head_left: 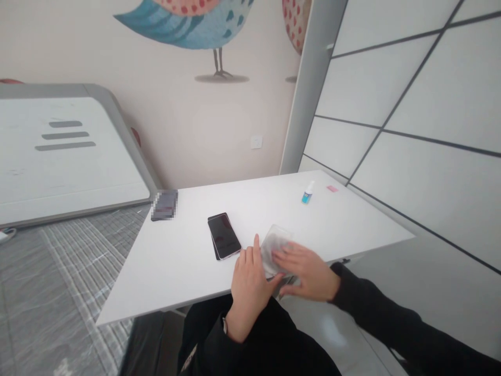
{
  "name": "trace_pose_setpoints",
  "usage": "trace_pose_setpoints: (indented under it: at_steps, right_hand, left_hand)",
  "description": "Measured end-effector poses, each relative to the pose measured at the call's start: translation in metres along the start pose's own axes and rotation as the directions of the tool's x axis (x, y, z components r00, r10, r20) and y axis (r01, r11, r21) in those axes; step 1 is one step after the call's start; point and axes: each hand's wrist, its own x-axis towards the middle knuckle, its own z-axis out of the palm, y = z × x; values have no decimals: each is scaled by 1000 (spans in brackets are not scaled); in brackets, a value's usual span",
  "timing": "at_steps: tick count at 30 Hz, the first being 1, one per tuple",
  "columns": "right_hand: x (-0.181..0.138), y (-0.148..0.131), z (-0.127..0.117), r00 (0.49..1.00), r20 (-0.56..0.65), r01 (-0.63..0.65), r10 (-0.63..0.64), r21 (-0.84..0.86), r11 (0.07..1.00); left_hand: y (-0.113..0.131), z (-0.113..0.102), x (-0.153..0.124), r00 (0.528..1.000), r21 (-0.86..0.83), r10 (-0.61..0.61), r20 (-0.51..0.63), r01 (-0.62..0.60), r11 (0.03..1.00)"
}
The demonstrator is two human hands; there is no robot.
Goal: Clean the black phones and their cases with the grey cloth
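At the near edge of the white table (176, 271), the left hand (250, 287) pins the clear phone case (274, 248) with fingers extended while the right hand (309, 271) lies flat and open on it, seemingly steadying it, just right of the dark phone (224, 236).
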Motion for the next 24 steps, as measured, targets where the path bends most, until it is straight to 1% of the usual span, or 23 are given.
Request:
trace_pose_setpoints:
  at_steps: [1,2,5,6,8,9,10,12,13,14,16,17,18,20,21,23,24]
  right_hand:
    - [0,0,-1,998,21,54,-55,50,997]
    - [1,1,-2,998,29,54,-56,66,996]
    - [3,3,-4,994,-21,-111,111,-27,993]
    - [4,3,-4,997,-18,-78,78,-25,997]
    - [4,3,-2,997,27,67,-69,70,995]
    - [5,3,-2,996,32,83,-87,101,991]
    - [5,3,-1,998,21,61,-63,91,994]
    - [6,3,0,997,4,-76,76,6,997]
    - [6,3,0,997,5,-81,81,-5,997]
    - [6,2,1,999,20,-26,25,18,1000]
    - [7,1,1,993,89,69,-78,102,992]
    - [7,0,1,991,106,66,-78,109,992]
    - [8,0,1,994,106,15,-23,78,997]
    - [9,0,2,992,64,-111,111,-6,994]
    - [9,-1,2,994,59,-88,88,-5,996]
    - [9,-1,4,993,108,48,-56,73,996]
    - [8,-1,4,987,126,85,-97,97,992]
  left_hand:
    - [0,0,0,1000,-6,9,-4,-9,1000]
    - [-1,0,1,1000,-8,15,-8,-15,1000]
    - [-1,-1,1,1000,4,21,-17,-21,1000]
    - [-1,-1,1,1000,5,23,-14,-23,1000]
    - [-1,-1,1,1000,-9,26,-8,-26,1000]
    - [-1,-1,1,1000,-17,23,-6,-24,1000]
    - [-1,-1,1,1000,-19,18,-6,-18,1000]
    - [0,-1,1,1000,-10,5,-5,-5,1000]
    - [0,-1,1,1000,-4,1,1,-1,1000]
    - [0,-2,1,1000,-2,1,10,-1,1000]
    - [-1,-3,2,1000,-11,10,25,-10,1000]
    - [-1,-3,2,1000,-14,11,29,-10,1000]
    - [-1,-3,2,999,-11,9,30,-9,1000]
    - [-1,-3,1,1000,1,0,24,0,1000]
    - [-1,-3,1,1000,0,-2,23,2,1000]
    - [-1,-2,1,1000,-22,-2,25,3,1000]
    - [-1,-2,1,1000,-35,-2,26,2,999]
